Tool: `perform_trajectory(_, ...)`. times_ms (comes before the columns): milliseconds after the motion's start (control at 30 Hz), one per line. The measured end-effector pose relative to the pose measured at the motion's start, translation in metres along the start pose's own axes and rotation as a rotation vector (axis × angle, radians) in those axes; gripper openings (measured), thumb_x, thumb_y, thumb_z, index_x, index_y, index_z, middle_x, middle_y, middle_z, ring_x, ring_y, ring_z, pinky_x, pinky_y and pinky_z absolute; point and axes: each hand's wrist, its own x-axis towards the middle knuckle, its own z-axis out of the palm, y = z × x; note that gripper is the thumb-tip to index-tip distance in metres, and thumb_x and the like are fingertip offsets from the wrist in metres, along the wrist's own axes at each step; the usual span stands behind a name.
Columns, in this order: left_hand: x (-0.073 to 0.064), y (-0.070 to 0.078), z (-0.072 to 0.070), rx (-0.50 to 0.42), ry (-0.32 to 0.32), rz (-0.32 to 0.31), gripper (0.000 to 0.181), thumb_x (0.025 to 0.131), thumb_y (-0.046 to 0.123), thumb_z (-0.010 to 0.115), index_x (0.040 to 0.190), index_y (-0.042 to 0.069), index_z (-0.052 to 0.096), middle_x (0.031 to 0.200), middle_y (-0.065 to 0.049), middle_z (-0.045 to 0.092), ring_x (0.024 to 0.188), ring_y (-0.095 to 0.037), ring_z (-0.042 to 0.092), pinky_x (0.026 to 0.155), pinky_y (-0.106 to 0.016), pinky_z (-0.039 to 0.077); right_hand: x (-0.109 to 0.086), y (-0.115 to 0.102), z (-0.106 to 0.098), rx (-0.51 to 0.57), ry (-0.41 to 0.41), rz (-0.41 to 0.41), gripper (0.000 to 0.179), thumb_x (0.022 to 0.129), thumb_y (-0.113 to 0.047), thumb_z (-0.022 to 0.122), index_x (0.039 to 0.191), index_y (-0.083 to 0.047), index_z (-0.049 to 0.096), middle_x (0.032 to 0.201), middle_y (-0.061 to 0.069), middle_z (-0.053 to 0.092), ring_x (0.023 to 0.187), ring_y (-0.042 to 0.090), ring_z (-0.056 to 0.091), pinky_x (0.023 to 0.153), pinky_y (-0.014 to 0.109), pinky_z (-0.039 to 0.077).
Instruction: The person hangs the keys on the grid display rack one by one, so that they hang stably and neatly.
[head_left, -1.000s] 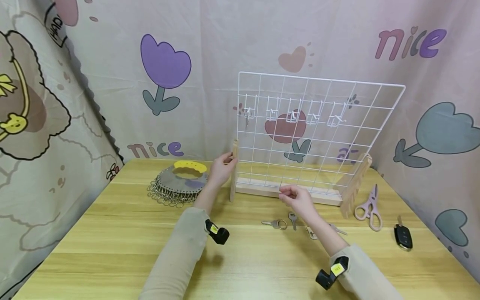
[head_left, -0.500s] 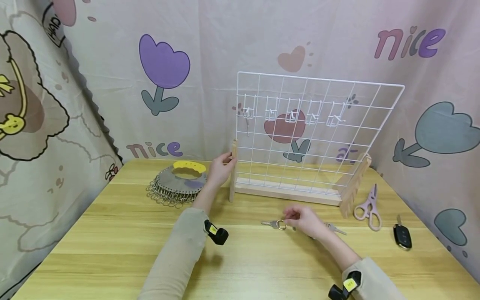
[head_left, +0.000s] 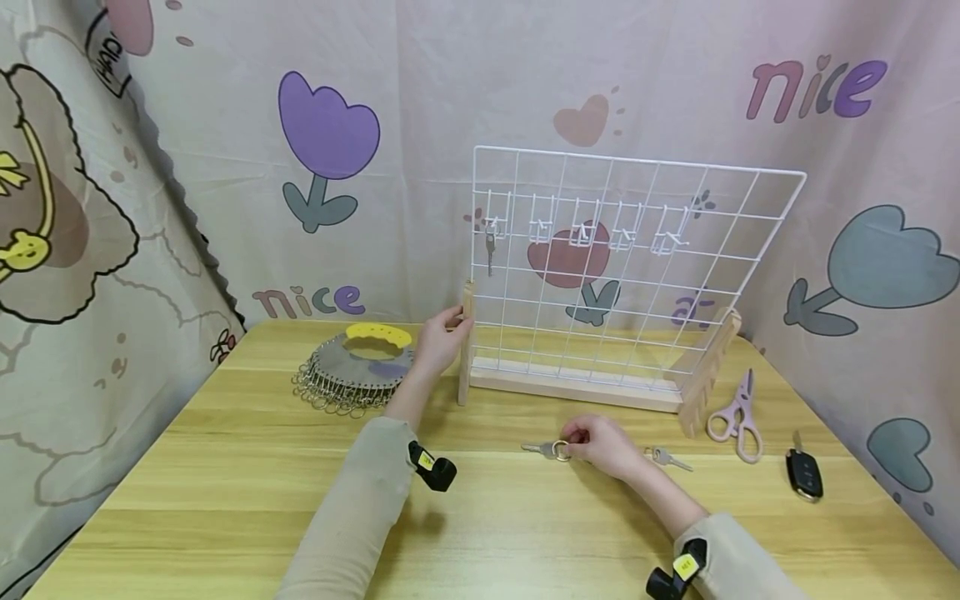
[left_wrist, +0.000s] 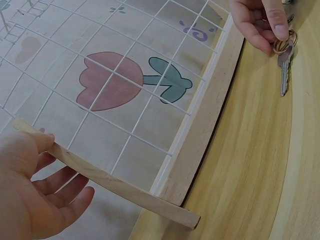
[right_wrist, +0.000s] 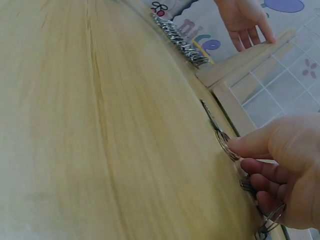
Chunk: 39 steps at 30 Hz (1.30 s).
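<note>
My left hand (head_left: pixel 442 337) grips the wooden side post (left_wrist: pixel 120 185) of a white wire grid rack (head_left: pixel 573 382), thumb on one side and fingers behind. On the table before the rack, my right hand (head_left: pixel 602 446) pinches the ring (head_left: pixel 559 451) of a silver key (left_wrist: pixel 283 75) between thumb and fingertips. The key's blade points left in the head view. Another key (head_left: pixel 672 459) lies right of that wrist, and more rings show under the fingers in the right wrist view. A key (head_left: pixel 491 250) hangs from the leftmost of several white hooks (head_left: pixel 581 235) on the grid.
Left of the rack lies a grey disc-shaped holder (head_left: pixel 337 362) with a yellow handle (head_left: pixel 378 334) and many small metal rings along its edge. Lilac scissors (head_left: pixel 738 421) and a black car key (head_left: pixel 805 473) lie at the right. A printed curtain (head_left: pixel 435 100) hangs behind the table.
My right hand has come down from the rack's base to the key on the table and now pinches its ring. The hanging key has turned on its hook. My left hand stays put.
</note>
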Motion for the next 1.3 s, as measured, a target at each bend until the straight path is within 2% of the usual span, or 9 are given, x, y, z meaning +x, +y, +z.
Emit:
perform_trajectory(167,-0.001,-0.001,0.0,0.0,-0.006,0.007,0.049,0.094,0.028,0.053,0.136,0.003,0.045,0.123,-0.017,0.056,0.114,-0.03,0.051,0.094,-0.043,0.042,0.0,-0.001,0.004,-0.055,0.019,0.005,0.006,0.077,-0.004,0.071,0.079,-0.008,0.066,0.072,-0.004,0.055,0.067,0.009,0.049,0.06,0.024,0.041)
perform_trajectory(433,-0.002,-0.002,0.0,0.003,-0.004,-0.004,0.049,0.095,0.028,0.053,0.136,0.003,0.045,0.124,-0.017,0.056,0.114,-0.03,0.051,0.094,-0.043,0.042,-0.001,-0.004,0.006,-0.134,0.013,0.006,0.012,0.08,-0.005,0.068,0.073,-0.013,0.063,0.078,-0.003,0.053,0.071,0.01,0.047,0.063,0.025,0.04)
perform_trajectory(667,-0.002,-0.004,0.001,0.0,-0.008,-0.017,0.049,0.095,0.029,0.053,0.136,0.004,0.046,0.125,-0.016,0.055,0.115,-0.029,0.05,0.095,-0.042,0.042,-0.002,0.006,0.002,0.064,-0.045,-0.047,0.008,0.086,-0.001,0.062,0.079,-0.004,0.058,0.07,-0.001,0.054,0.06,0.008,0.048,0.051,0.023,0.043)
perform_trajectory(867,-0.002,-0.003,0.002,0.005,-0.01,-0.003,0.048,0.095,0.028,0.053,0.136,0.004,0.046,0.124,-0.017,0.056,0.114,-0.03,0.051,0.094,-0.043,0.042,-0.003,0.006,-0.008,0.096,-0.081,-0.046,0.007,0.088,-0.005,0.06,0.081,-0.006,0.058,0.071,-0.001,0.054,0.061,0.008,0.047,0.053,0.022,0.041)
perform_trajectory(933,-0.001,-0.002,0.001,0.005,-0.009,0.0,0.049,0.095,0.028,0.053,0.136,0.003,0.046,0.124,-0.017,0.056,0.114,-0.03,0.051,0.094,-0.043,0.042,-0.003,0.003,-0.012,0.132,-0.089,-0.029,0.007,0.089,-0.006,0.059,0.083,-0.004,0.058,0.071,0.002,0.054,0.062,0.01,0.05,0.054,0.022,0.044)
perform_trajectory(1100,-0.001,0.001,0.0,-0.001,-0.009,0.0,0.049,0.095,0.028,0.053,0.137,0.003,0.045,0.125,-0.017,0.055,0.114,-0.03,0.051,0.094,-0.043,0.043,0.0,-0.006,-0.023,0.227,-0.079,-0.019,0.006,0.088,-0.002,0.059,0.085,0.002,0.056,0.073,0.008,0.056,0.064,0.02,0.058,0.058,0.031,0.053)
perform_trajectory(1300,-0.001,0.002,-0.001,0.007,-0.006,-0.003,0.049,0.095,0.028,0.053,0.137,0.004,0.045,0.124,-0.016,0.055,0.114,-0.029,0.051,0.093,-0.042,0.043,0.006,-0.017,-0.037,0.243,-0.052,-0.018,0.005,0.09,0.0,0.056,0.089,0.005,0.055,0.076,0.01,0.058,0.066,0.029,0.062,0.06,0.038,0.054)
